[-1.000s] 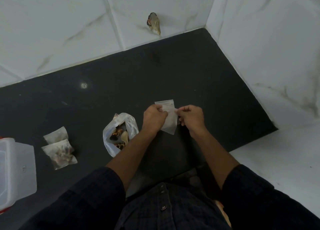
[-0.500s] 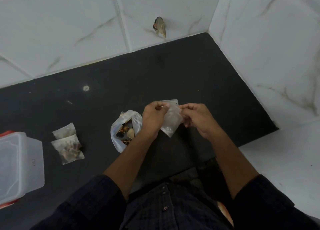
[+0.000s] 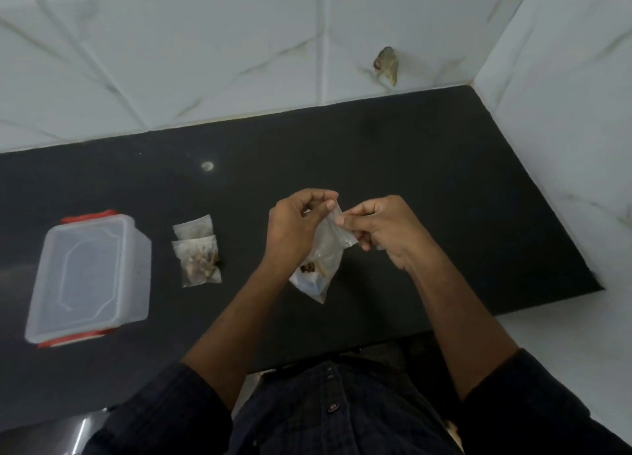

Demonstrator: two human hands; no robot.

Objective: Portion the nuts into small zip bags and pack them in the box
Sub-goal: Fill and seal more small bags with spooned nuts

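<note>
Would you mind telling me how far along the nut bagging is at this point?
Done: two filled zip bags lie on the counter. In hand: the left hand and right hand pinch the top of an empty small bag, apparently opening it. Left: filling it from the nut bag beneath, then packing everything into the lidded box.

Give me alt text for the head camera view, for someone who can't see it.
Both hands, left hand and right hand, pinch the top of a small clear zip bag above a black counter. To the left lie two filled zip bags and a lidded plastic box.
</note>
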